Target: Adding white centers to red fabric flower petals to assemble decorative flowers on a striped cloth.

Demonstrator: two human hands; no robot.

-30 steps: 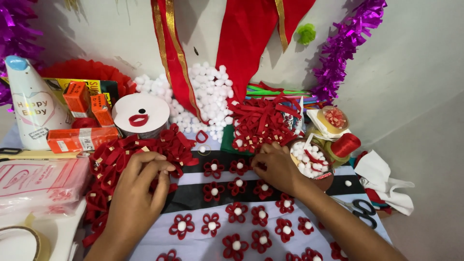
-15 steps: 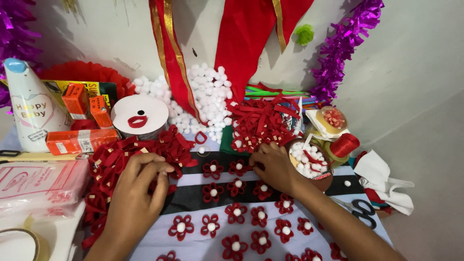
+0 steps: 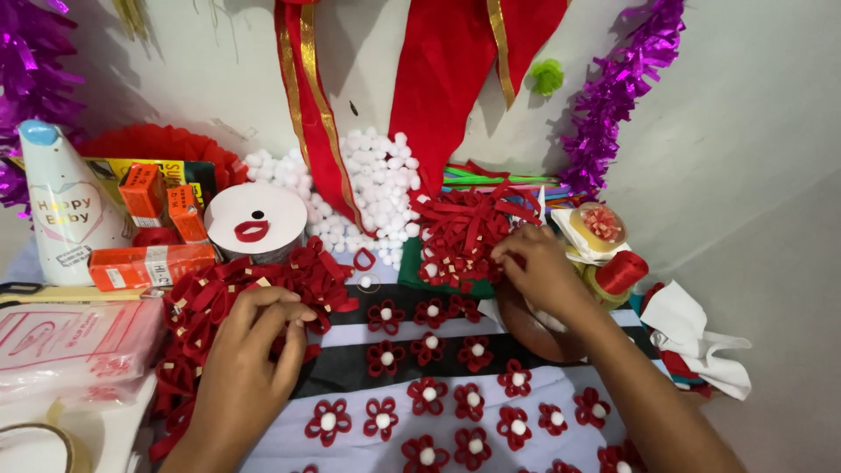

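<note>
My left hand (image 3: 250,350) pinches into the red ribbon-loop heap (image 3: 236,293) below the orange boxes (image 3: 153,263) (white cone hat (image 3: 61,206) far left), right hand (image 3: 539,267) fingers closed in the ribbon-strip pile (image 3: 469,232).

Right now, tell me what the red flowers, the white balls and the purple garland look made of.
Red flowers: apparently matte ribbon or paper strips, looped into petals. White balls: probably soft fluffy pom-poms, fuzzy-edged, no shine. Purple garland: metallic foil tinsel, glinting fringes.
</note>
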